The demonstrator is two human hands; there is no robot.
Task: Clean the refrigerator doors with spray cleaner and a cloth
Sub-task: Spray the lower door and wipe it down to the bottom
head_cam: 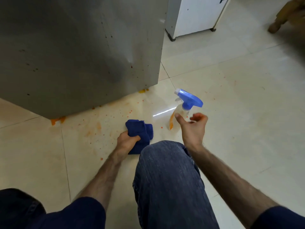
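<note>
Glossy cream floor tiles (239, 90), spattered with orange stains (57, 120), meet a white cabinet (196, 15) behind.

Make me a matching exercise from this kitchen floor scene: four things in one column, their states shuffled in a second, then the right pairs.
Column one:
1. folded blue cloth
2. clear spray bottle with a blue trigger head
3. grey steel refrigerator door
4. right hand

Column two:
A. open, holding nothing, next to the bottle
B. dotted with dark specks
C. gripped by the left hand above the splattered tile floor
D. upright on the floor, ungripped

Pairs: 1-C, 2-D, 3-B, 4-A
</note>
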